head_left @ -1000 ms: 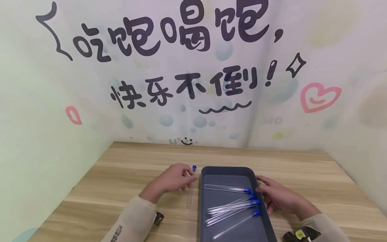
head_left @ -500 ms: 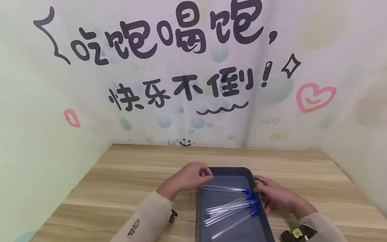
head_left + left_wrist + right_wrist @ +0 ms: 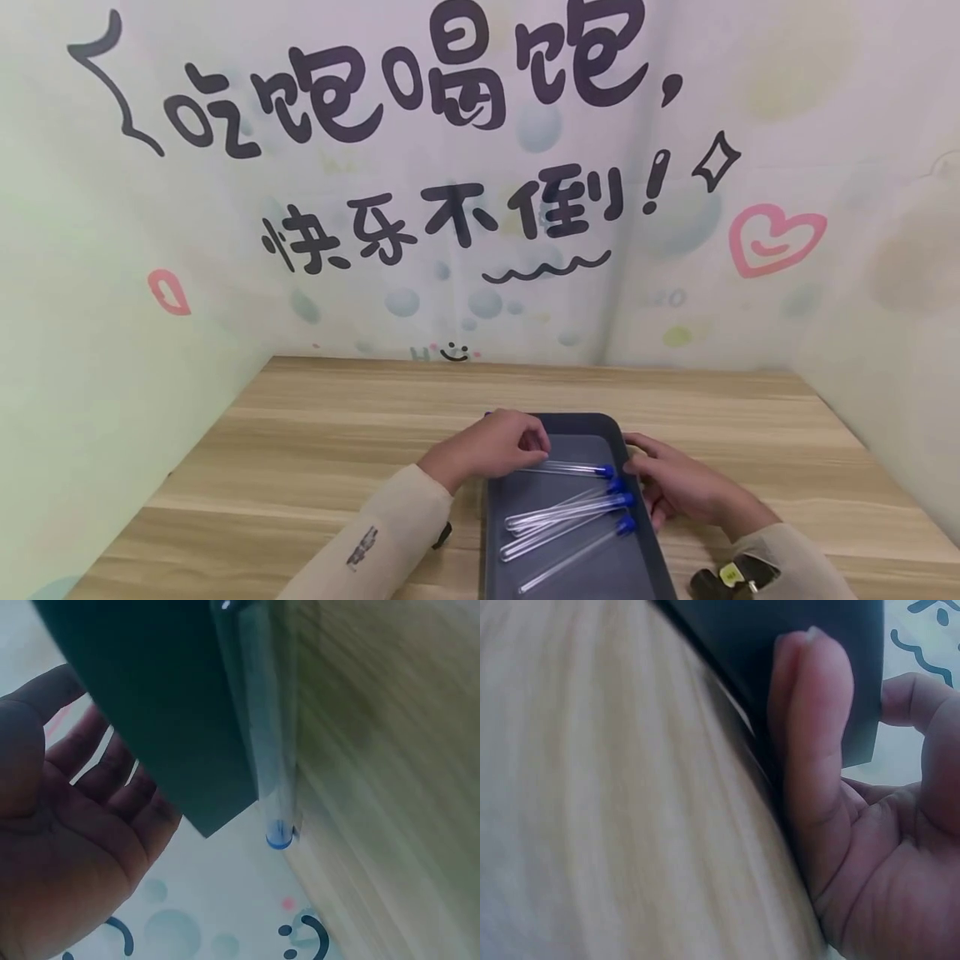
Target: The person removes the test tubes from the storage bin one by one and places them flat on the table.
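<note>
Looks like a small booth or work nook; whether home, lab or shop, can't tell. Wood-grain table [image 3: 337, 433] inside. Behind the table: printed backdrop [image 3: 360, 321] with big Chinese lettering [image 3: 462, 218] and pink heart [image 3: 777, 240]. Pale side panels [image 3: 90, 358] flank the table; tray [image 3: 577, 448] of capped test tubes [image 3: 566, 510] on it.

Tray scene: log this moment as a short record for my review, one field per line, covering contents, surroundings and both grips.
Container: dark grey tray on a wood-grain table
Inside: several clear tubes with blue caps, lying with capped ends toward the right; overlap obscures the exact count
Outside: another clear tube, also blue-capped, beside the tray's left side
Left grip: over the tray's far left part, nothing visibly held
Right grip: against the tray's outer right side
Background: pale printed backdrop
</note>
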Demonstrator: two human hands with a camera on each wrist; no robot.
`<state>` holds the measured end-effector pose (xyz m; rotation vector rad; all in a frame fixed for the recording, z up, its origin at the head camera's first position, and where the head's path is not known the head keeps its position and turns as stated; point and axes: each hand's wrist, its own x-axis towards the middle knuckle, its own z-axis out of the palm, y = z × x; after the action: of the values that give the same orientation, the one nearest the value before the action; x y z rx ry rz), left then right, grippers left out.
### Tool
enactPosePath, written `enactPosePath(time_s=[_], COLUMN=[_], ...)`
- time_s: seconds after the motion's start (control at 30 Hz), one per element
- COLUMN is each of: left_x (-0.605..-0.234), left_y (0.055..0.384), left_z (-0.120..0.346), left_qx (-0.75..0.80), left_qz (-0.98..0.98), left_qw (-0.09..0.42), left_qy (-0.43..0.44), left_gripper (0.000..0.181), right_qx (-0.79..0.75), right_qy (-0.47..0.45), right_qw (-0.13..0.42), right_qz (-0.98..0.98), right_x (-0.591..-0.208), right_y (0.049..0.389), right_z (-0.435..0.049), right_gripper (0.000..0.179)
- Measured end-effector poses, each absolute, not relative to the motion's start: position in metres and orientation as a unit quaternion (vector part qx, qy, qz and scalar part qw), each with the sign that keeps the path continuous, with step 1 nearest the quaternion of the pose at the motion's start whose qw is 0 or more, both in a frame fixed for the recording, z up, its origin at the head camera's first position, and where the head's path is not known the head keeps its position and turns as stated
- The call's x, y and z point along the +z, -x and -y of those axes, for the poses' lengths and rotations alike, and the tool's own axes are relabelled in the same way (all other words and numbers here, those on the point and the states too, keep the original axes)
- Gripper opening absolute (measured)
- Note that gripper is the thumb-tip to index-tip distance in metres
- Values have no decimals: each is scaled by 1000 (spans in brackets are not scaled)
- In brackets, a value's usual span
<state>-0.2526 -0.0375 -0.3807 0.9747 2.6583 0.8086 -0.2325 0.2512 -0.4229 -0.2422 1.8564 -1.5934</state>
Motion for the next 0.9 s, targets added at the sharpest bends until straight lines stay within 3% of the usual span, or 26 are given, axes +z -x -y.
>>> enactPosePath(time_s=[0.33, 0.9], left_x=[-388, -388], left_y=[255, 254], left_z=[31, 28], left_qx=[171, 142], left_qz=[-919, -927], left_qw=[84, 90], left_qy=[-344, -337], left_gripper=[11, 15], right_qx=[-611, -611], right_qy=[94, 93], right_qw=[335, 336], right_qz=[-711, -711], right_x=[-423, -422], right_y=[233, 233], right_z=[-251, -250], right_gripper=[66, 66])
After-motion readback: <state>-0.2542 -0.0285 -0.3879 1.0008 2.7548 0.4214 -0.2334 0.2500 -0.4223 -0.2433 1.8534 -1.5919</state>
